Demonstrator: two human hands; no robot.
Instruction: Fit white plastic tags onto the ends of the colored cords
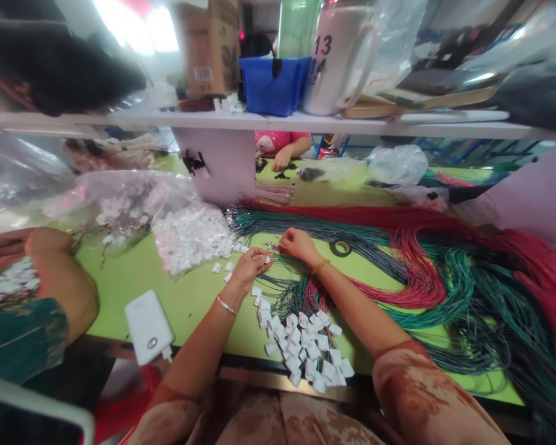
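My left hand (252, 267) is closed in a pinch on a small white plastic connector (268, 259). Just right of it, my right hand (300, 245) has its fingers pressed together at the metal-tipped ends of thin wires (273, 246); which wire it grips is too small to make out. Below both hands, a heap of white connectors (301, 346) with wires attached lies at the table's front edge. A few loose connectors (216, 268) rest left of my left hand, beside a clear plastic bag (189, 238) full of them.
Long bundles of red wires (417, 266) and green wires (458, 278) cover the right side. A roll of black tape (340, 248) and a white power bank (148, 326) lie on the table (115, 272). Co-workers' arms show at left and across. A loaded shelf (167, 122) spans above.
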